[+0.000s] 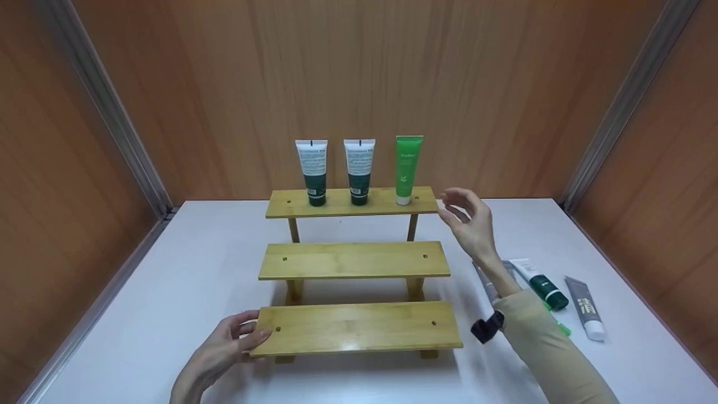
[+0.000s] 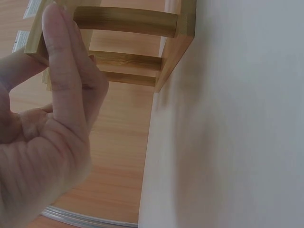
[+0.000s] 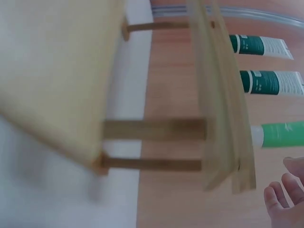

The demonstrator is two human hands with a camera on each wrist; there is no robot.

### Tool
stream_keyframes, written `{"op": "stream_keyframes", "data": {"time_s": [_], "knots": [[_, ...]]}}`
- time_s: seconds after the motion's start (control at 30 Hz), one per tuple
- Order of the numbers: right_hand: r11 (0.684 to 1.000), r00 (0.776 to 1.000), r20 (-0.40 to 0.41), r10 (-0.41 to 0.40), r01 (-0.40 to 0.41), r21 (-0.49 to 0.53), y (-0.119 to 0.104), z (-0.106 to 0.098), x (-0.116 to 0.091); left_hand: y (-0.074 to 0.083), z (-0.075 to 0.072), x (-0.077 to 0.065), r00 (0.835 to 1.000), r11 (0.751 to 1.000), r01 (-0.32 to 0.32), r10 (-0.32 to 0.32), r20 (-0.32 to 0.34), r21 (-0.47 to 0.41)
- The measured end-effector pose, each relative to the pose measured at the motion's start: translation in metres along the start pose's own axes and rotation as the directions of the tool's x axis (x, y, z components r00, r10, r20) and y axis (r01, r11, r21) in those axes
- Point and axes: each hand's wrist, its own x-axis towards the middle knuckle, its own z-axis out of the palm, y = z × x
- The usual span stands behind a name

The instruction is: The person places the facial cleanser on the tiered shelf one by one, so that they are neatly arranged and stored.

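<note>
A three-tier wooden rack (image 1: pixel 353 261) stands on the white table. My left hand (image 1: pixel 227 342) grips the left end of its lowest shelf, thumb on top and fingers beneath; the left wrist view shows those fingers (image 2: pixel 66 71) against the board. On the top shelf stand two white and dark-green tubes (image 1: pixel 312 171) (image 1: pixel 359 171) and, at the right, a bright green tube (image 1: pixel 408 168), all upright on their caps. Just right of that shelf's end, my right hand (image 1: pixel 471 221) hovers with loosely bent fingers and holds nothing. In the right wrist view the hand (image 3: pixel 287 202) is beside the green tube (image 3: pixel 285 134).
Right of the rack, several tubes lie on the table: a white and dark-green tube (image 1: pixel 541 285), a grey tube (image 1: pixel 585 308) and others partly hidden under my right forearm. Wood-grain panels (image 1: pixel 359 84) close off the back and both sides.
</note>
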Motion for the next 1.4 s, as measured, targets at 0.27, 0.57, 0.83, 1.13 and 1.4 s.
{"op": "stream_keyframes", "data": {"time_s": [0.27, 0.57, 0.83, 1.13, 1.4], "knots": [[0.945, 0.976, 0.110, 0.190, -0.152, -0.289, 0.040, -0.056, -0.044, 0.002, 0.000, -0.001, 1.000, 1.000, 0.001, -0.001, 0.002, 0.016], [0.845, 0.893, 0.241, 0.381, -0.230, -0.483, 0.068, -0.087, -0.077, 0.002, -0.001, -0.001, 1.000, 1.000, 0.006, -0.006, 0.010, 0.003], [0.815, 0.869, 0.278, 0.409, -0.211, -0.540, 0.072, -0.096, -0.087, 0.002, -0.001, -0.001, 1.000, 1.000, -0.002, 0.002, 0.013, 0.002], [0.787, 0.853, 0.290, 0.434, -0.203, -0.582, 0.075, -0.106, -0.091, 0.002, -0.001, -0.002, 1.000, 1.000, -0.006, 0.006, 0.017, -0.012], [0.786, 0.841, 0.302, 0.450, -0.212, -0.581, 0.078, -0.109, -0.090, 0.000, -0.002, -0.001, 0.998, 0.999, -0.047, 0.048, 0.038, -0.010]]}}
